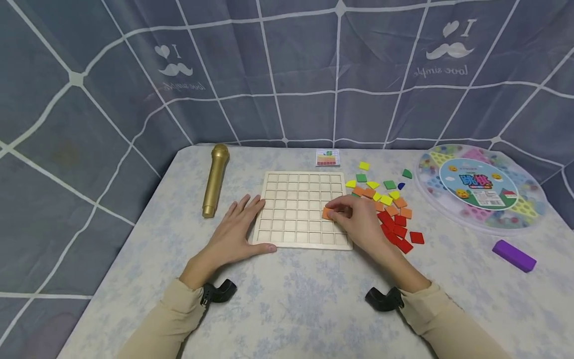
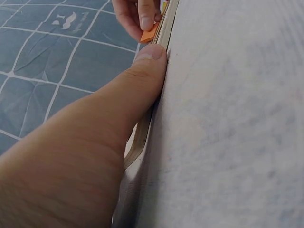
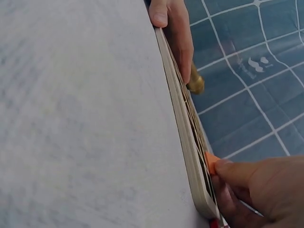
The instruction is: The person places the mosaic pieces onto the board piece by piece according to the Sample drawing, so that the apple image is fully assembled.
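Observation:
A pale wooden grid board [image 1: 293,209] lies flat on the table, its square cells bare on the left. My left hand [image 1: 234,230] rests at the board's left side with fingers spread and straight, the thumb along the front edge near the corner. In the left wrist view that thumb lies against the wooden rim. My right hand [image 1: 362,224] is over the board's right part, pinching an orange square tile [image 1: 327,213] between thumb and fingers. The right wrist view shows the orange tile [image 3: 211,162] tilted, close over the grid.
Right of the board lie loose red tiles [image 1: 400,220], with orange, yellow and green ones behind. A small pattern card [image 1: 328,157] sits beyond the board. Farther right are a round clear case [image 1: 477,184] and a purple block [image 1: 513,256]. A gold microphone [image 1: 215,180] lies left.

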`<action>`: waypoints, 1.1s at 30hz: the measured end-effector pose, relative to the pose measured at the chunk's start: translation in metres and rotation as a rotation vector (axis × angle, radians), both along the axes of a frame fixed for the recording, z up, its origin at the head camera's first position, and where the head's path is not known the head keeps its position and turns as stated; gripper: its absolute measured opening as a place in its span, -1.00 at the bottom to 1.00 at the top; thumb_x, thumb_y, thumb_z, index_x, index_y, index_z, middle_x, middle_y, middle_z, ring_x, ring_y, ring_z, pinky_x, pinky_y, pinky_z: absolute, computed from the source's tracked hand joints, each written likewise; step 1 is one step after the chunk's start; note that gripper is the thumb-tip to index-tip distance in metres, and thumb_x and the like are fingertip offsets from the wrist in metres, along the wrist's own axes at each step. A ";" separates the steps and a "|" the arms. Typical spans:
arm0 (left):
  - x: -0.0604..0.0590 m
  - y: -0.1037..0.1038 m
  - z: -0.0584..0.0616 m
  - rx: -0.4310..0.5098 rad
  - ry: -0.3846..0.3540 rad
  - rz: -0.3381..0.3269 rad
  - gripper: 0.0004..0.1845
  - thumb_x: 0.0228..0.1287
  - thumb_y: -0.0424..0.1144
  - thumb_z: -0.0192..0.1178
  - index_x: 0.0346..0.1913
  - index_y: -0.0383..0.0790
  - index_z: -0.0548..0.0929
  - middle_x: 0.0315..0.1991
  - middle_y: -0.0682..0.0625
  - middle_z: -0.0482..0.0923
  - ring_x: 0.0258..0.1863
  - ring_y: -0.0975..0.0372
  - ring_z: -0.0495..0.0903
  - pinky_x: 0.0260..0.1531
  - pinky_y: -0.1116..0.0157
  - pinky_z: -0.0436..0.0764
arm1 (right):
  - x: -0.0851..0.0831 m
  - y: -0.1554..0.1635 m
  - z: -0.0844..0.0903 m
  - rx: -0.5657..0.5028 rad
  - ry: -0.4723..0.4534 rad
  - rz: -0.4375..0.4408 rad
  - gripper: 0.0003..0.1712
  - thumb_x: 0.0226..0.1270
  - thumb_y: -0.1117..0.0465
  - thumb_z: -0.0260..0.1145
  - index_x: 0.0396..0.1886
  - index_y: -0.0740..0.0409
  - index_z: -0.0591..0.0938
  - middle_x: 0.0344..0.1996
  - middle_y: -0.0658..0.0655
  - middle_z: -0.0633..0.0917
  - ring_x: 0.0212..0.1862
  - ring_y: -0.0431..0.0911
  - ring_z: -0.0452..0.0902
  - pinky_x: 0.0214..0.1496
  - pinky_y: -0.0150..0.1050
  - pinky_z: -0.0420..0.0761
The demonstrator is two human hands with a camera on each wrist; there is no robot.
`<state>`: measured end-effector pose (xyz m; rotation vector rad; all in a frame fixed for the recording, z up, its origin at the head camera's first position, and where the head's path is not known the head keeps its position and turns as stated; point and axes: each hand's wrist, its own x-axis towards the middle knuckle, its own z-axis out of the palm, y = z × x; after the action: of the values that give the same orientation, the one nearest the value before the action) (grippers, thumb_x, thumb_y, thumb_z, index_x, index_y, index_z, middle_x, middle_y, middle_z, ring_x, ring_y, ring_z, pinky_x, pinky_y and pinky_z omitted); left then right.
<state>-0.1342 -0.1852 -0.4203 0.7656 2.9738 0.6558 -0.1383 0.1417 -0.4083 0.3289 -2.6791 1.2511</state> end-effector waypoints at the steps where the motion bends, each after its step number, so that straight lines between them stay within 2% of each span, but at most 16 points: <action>1: 0.000 0.000 0.000 0.000 -0.001 0.000 0.29 0.06 0.38 0.49 0.71 -0.17 0.10 0.72 -0.11 0.02 0.73 -0.06 -0.13 0.69 -0.14 -0.14 | 0.000 0.000 -0.001 0.003 0.007 0.008 -0.80 0.30 0.29 0.57 -0.09 0.14 0.85 -0.20 0.11 0.84 -0.30 -0.07 0.67 -0.27 -0.37 0.67; 4: 0.000 0.001 0.000 -0.001 0.000 -0.001 0.29 0.06 0.37 0.49 0.70 -0.18 0.11 0.72 -0.11 0.03 0.73 -0.07 -0.12 0.69 -0.14 -0.14 | 0.000 0.001 -0.002 0.029 0.036 0.039 -0.77 0.30 0.31 0.57 -0.05 0.17 0.86 -0.10 0.14 0.83 -0.20 -0.04 0.75 -0.16 -0.25 0.77; 8: -0.001 0.000 0.000 -0.007 -0.002 -0.005 0.29 0.06 0.37 0.49 0.70 -0.18 0.11 0.72 -0.13 0.03 0.72 -0.10 -0.11 0.69 -0.16 -0.13 | 0.000 0.000 -0.003 0.080 0.063 0.070 -0.77 0.31 0.32 0.55 -0.05 0.18 0.86 -0.09 0.15 0.81 -0.11 0.01 0.75 -0.10 -0.10 0.80; 12: -0.001 -0.001 0.000 -0.007 -0.004 -0.005 0.29 0.07 0.38 0.48 0.70 -0.18 0.10 0.72 -0.14 0.03 0.72 -0.10 -0.12 0.68 -0.17 -0.14 | -0.001 0.002 -0.001 0.100 0.064 0.083 -0.79 0.32 0.33 0.54 -0.06 0.20 0.86 -0.10 0.16 0.81 -0.07 0.02 0.72 -0.08 -0.09 0.78; 15: -0.002 0.000 0.000 -0.002 -0.001 -0.004 0.29 0.07 0.38 0.48 0.70 -0.18 0.10 0.71 -0.14 0.04 0.72 -0.10 -0.11 0.68 -0.17 -0.13 | -0.005 0.008 0.004 0.112 0.072 0.051 -0.78 0.34 0.34 0.52 -0.03 0.21 0.85 -0.12 0.17 0.81 -0.11 0.02 0.70 -0.09 -0.10 0.72; 21: -0.002 0.001 -0.001 -0.001 -0.001 -0.009 0.28 0.07 0.38 0.48 0.70 -0.18 0.11 0.72 -0.12 0.03 0.73 -0.08 -0.12 0.69 -0.15 -0.14 | -0.014 0.037 0.009 0.124 0.093 -0.077 -0.74 0.33 0.37 0.51 0.01 0.27 0.82 -0.10 0.29 0.81 -0.12 0.13 0.73 -0.03 0.05 0.72; 24: -0.001 0.001 -0.001 -0.002 -0.003 -0.008 0.28 0.06 0.37 0.49 0.70 -0.19 0.12 0.71 -0.13 0.04 0.72 -0.08 -0.11 0.69 -0.15 -0.14 | -0.016 0.046 0.008 0.145 0.078 -0.117 -0.72 0.30 0.34 0.55 0.01 0.26 0.82 -0.09 0.29 0.81 -0.14 0.14 0.70 -0.08 -0.01 0.66; 27: 0.000 0.001 0.000 -0.004 -0.008 -0.003 0.28 0.06 0.37 0.48 0.70 -0.20 0.12 0.71 -0.14 0.04 0.72 -0.09 -0.11 0.69 -0.15 -0.13 | -0.016 0.049 0.007 0.166 0.042 -0.119 -0.70 0.29 0.26 0.58 0.00 0.25 0.83 -0.09 0.27 0.81 -0.16 0.11 0.66 -0.13 -0.09 0.56; 33: 0.000 0.000 0.000 -0.005 0.001 -0.002 0.28 0.07 0.39 0.47 0.70 -0.20 0.13 0.71 -0.14 0.04 0.72 -0.10 -0.10 0.68 -0.16 -0.13 | -0.015 0.048 0.009 0.215 -0.014 -0.119 -0.66 0.28 0.18 0.60 -0.03 0.28 0.82 -0.16 0.27 0.79 -0.17 0.10 0.70 -0.11 -0.03 0.65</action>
<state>-0.1345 -0.1855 -0.4199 0.7682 2.9740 0.6475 -0.1533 0.1894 -0.3994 0.1850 -2.8038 0.9388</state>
